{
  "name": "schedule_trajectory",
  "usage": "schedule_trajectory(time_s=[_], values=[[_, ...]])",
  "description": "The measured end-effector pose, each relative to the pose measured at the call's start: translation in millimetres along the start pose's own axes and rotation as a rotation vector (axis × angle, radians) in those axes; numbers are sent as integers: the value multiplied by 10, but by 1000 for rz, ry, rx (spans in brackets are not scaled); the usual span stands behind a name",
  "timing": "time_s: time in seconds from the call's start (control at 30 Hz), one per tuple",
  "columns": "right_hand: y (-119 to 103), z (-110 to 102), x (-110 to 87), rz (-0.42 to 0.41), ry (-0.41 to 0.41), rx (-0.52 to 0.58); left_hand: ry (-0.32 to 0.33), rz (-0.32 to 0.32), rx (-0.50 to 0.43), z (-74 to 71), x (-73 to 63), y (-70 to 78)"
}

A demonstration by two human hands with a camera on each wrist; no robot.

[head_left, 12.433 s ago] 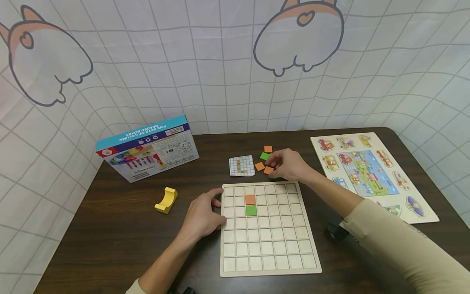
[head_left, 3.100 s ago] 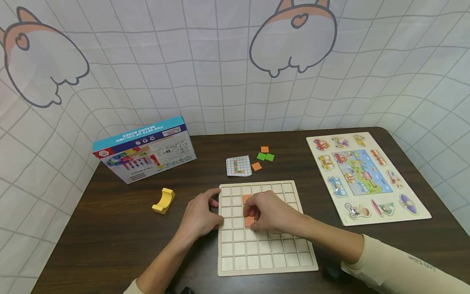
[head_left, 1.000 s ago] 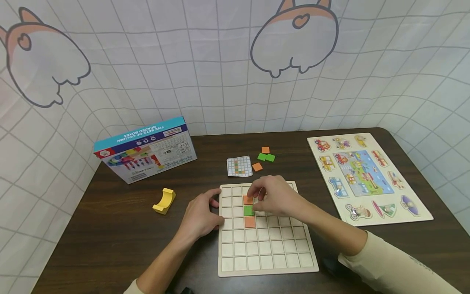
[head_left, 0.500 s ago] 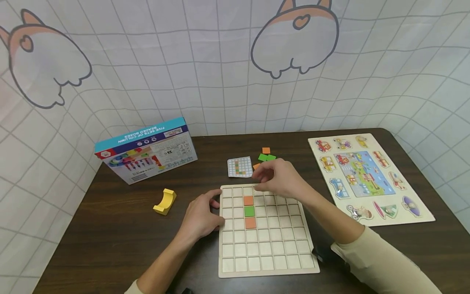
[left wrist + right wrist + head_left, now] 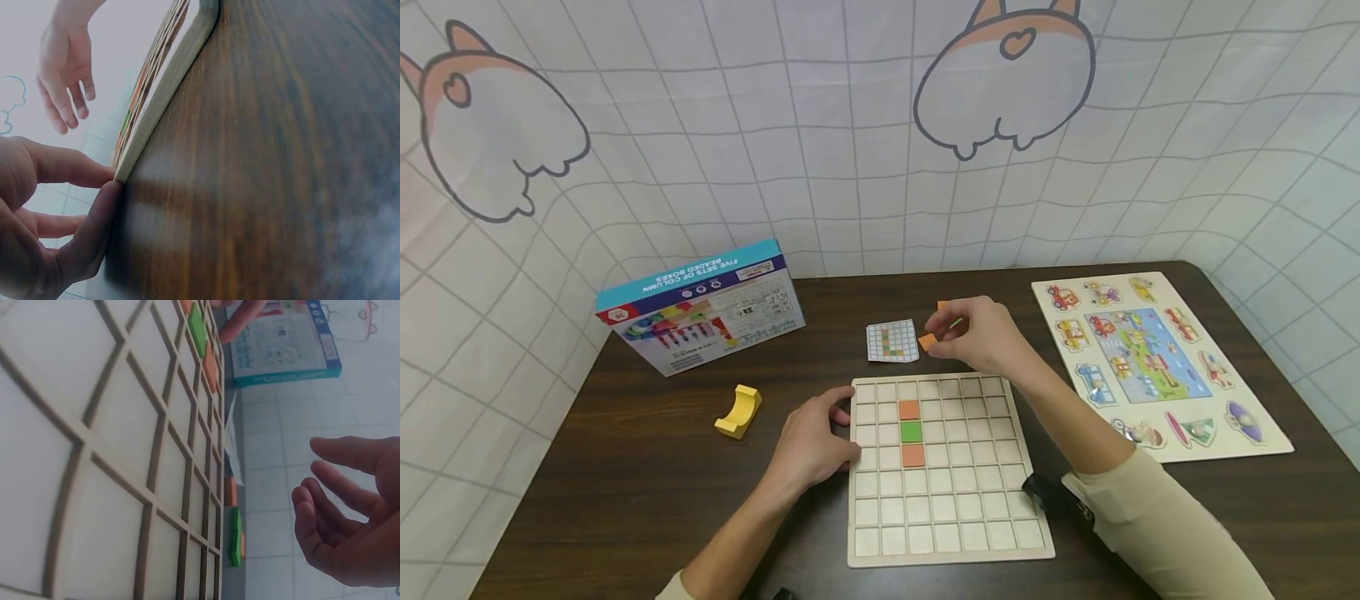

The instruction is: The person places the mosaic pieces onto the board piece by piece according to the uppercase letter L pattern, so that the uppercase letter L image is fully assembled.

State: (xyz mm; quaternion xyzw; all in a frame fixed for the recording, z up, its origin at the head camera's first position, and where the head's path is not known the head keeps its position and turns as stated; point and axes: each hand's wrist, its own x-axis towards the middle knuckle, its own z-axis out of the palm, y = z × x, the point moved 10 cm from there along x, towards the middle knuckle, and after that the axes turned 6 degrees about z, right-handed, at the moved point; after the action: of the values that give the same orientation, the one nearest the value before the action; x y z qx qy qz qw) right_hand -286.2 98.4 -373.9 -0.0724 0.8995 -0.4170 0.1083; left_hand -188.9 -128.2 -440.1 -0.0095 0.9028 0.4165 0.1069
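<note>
The left hand [image 5: 812,442] rests at the left side of the pale wooden grid board [image 5: 955,529]. Its fingertips and thumb touch the edge, as the left wrist view also shows at the rim. Over the loose tiles behind the board hovers the right hand [image 5: 983,335], fingers parted and slightly bent, holding nothing. It partly hides an orange tile [image 5: 928,342] and a green tile [image 5: 235,537]. One board column bears an orange tile [image 5: 909,409], a green tile [image 5: 911,431] and another orange tile [image 5: 913,455]. A pattern card [image 5: 892,341] lies behind the board.
A box [image 5: 703,304] with printed sides stands at the back left. In front of it sits a yellow curved block [image 5: 739,412]. At the right lies a vehicle picture puzzle board [image 5: 1157,367]. A patterned cloth [image 5: 850,150] hangs behind the table.
An orange tile now sits below the green one on the board, unlike in the oldest frame. Over the last second the right hand moved back from the board to the loose tiles. The left hand stayed.
</note>
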Motion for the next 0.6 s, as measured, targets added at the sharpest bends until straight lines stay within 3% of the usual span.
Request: schedule_trajectory(time_s=[0.3, 0.6], values=[[59, -169, 136, 4, 34, -45, -4, -8, 10, 13, 10, -7], [125, -268, 290, 32, 16, -88, -3, -11, 11, 3, 8, -12]])
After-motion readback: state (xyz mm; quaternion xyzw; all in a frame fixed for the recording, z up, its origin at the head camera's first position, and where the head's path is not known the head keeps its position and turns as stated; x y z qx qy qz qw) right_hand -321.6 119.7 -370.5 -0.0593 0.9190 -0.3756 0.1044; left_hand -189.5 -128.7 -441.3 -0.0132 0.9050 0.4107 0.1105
